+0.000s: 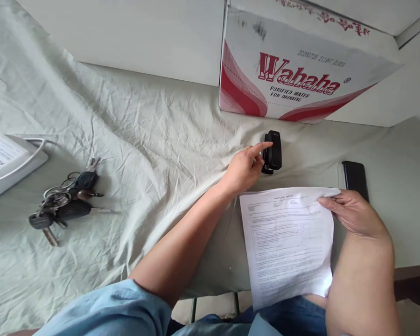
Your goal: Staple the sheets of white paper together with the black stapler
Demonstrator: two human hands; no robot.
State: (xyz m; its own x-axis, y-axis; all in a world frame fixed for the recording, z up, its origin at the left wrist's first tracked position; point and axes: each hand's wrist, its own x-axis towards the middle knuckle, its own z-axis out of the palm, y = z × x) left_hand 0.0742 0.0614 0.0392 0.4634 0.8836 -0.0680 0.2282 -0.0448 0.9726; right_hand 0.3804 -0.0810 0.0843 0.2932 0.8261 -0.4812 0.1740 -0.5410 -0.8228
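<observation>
1. Right now the black stapler (273,151) stands on the cloth-covered worktop (143,140), just in front of the Wahaha water carton (294,70), and our left hand (245,168) is at its near side, forefinger stretched over the top, the other fingers loosely curled, nothing gripped yet
2. We judge a good grasp takes the stapler around its body, thumb on one side and fingers on the other, so that it does not tip on the creased cloth
3. Our right hand (353,212) pinches the printed sheets (289,242) at their far right corner, fingers closed on the paper; the sheets reach from the worktop edge down over our lap
4. We would keep the edges squared under that pinch, since a loose hold could let the pages fan
5. Further out, a dark phone (355,177) lies just beyond the right hand, a bunch of keys (65,200) lies well apart on the left, and a white device (7,161) sits at the left edge
</observation>
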